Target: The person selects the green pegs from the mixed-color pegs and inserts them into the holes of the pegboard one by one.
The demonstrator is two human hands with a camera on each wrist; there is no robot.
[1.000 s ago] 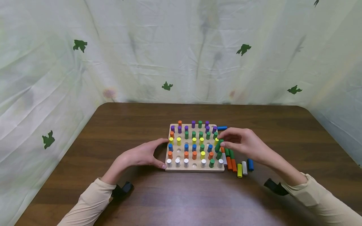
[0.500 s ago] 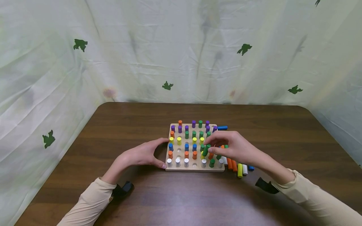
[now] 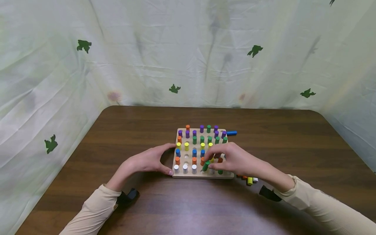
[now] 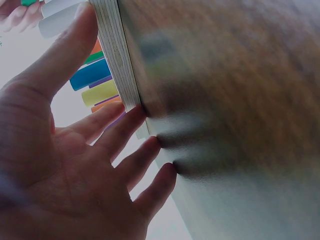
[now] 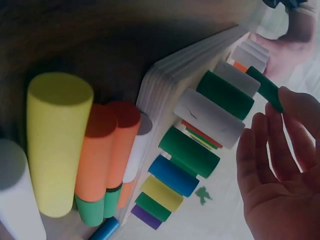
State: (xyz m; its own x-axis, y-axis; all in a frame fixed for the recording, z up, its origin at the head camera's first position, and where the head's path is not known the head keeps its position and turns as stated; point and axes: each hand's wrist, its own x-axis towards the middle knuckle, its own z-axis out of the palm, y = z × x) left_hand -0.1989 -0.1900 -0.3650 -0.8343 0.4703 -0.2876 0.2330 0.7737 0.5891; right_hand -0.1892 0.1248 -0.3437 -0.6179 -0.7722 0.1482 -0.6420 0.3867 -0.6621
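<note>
A light wooden pegboard (image 3: 188, 177) bears rows of white, orange, blue, yellow, green and purple pegs. My right hand (image 3: 235, 160) pinches a green peg (image 3: 206, 165) between thumb and fingertips, tilted over the front row, right of a white peg (image 3: 194, 169). Whether its lower end sits in the hole cannot be told. In the right wrist view that green peg (image 5: 265, 86) sticks out from the fingertips. My left hand (image 3: 148, 160) spreads along the board's left side, thumb at the front corner. The left wrist view shows its fingers (image 4: 135, 165) fairly straight against board edge and table.
Loose pegs lie right of the board, partly hidden by my right arm: a yellow peg (image 5: 57, 145), a white peg (image 5: 17, 190), and orange and green ones. A blue peg (image 3: 231, 133) lies at the back right corner. A pale curtain (image 3: 188, 49) hangs behind the brown table (image 3: 132, 124).
My right hand has carried the green peg leftward and toward the front, from the board's right edge to its front row. My left hand has stayed in place.
</note>
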